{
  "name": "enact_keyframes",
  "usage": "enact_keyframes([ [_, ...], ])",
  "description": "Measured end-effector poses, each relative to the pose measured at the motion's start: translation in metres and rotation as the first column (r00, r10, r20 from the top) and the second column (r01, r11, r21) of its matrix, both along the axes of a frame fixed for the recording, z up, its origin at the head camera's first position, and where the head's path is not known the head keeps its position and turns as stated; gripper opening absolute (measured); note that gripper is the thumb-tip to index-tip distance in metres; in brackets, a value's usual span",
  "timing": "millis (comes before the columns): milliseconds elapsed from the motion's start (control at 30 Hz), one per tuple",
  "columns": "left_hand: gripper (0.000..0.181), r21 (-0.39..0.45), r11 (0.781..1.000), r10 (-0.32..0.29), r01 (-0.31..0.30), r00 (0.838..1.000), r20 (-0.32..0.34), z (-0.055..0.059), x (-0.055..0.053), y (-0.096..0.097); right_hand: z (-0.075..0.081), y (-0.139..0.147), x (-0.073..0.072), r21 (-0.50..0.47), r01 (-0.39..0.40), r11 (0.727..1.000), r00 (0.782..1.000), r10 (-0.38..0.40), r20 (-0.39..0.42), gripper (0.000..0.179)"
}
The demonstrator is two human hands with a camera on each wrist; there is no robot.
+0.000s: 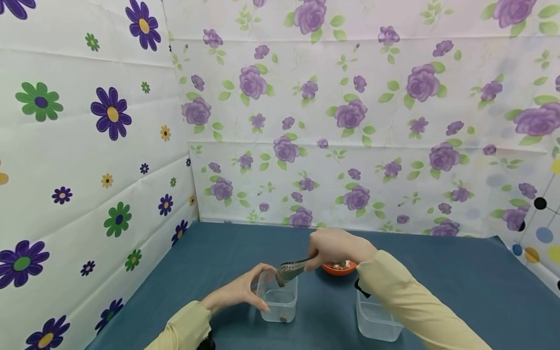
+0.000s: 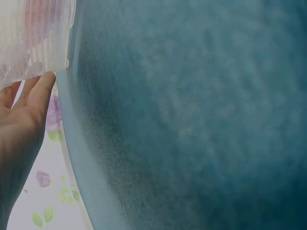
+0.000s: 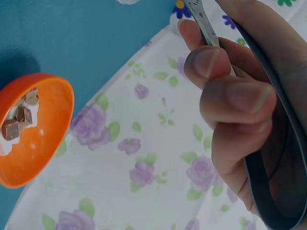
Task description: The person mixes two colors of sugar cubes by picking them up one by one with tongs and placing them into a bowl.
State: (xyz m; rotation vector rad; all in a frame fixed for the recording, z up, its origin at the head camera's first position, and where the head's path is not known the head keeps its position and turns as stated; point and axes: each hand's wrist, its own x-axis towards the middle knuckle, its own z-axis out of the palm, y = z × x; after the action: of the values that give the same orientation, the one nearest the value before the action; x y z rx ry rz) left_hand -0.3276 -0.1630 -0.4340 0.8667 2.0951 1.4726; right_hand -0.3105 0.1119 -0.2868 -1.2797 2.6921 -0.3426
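Note:
My left hand [image 1: 240, 290] grips a clear plastic container [image 1: 273, 315] by its left side, thumb toward me and fingers at the far side. In the left wrist view its fingertips [image 2: 44, 86] meet the ribbed wall of that container. Metal tongs [image 1: 292, 268] are squeezed in my right hand [image 1: 334, 245], their perforated tips angled down over the container's opening. A small brown piece [image 1: 280, 281] shows at the tong tips. Another brown piece [image 1: 283, 317] lies at the container's bottom. The right wrist view shows curled fingers [image 3: 240, 98] around the tong arms.
An orange bowl [image 3: 57, 129] with brown cubes [image 3: 23, 116] stands behind my right hand. A second clear container [image 1: 378, 326] sits under my right forearm, partly hidden. Flowered cloth walls [image 1: 350, 160] border the blue table [image 1: 236, 248] at the back and sides.

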Motion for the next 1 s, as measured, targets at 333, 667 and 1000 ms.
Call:
enact_keyframes([
  [333, 0.070, 0.033, 0.998, -0.045, 0.045, 0.999, 0.006, 0.000, -0.002, 0.001, 0.005, 0.036, -0.010, -0.054, 0.050, 0.997, 0.998, -0.049, 0.035, 0.028],
  [667, 0.072, 0.053, 0.997, -0.058, 0.057, 0.998, 0.014, -0.001, 0.000, -0.001, 0.003, 0.073, -0.021, -0.046, 0.138, 0.989, 0.990, -0.139, -0.026, 0.040],
  [1000, 0.073, 0.063, 0.996, -0.070, 0.069, 0.997, 0.012, -0.001, 0.000, -0.001, 0.003, 0.095, -0.024, -0.008, 0.243, 0.970, 0.967, -0.243, -0.077, 0.038],
])
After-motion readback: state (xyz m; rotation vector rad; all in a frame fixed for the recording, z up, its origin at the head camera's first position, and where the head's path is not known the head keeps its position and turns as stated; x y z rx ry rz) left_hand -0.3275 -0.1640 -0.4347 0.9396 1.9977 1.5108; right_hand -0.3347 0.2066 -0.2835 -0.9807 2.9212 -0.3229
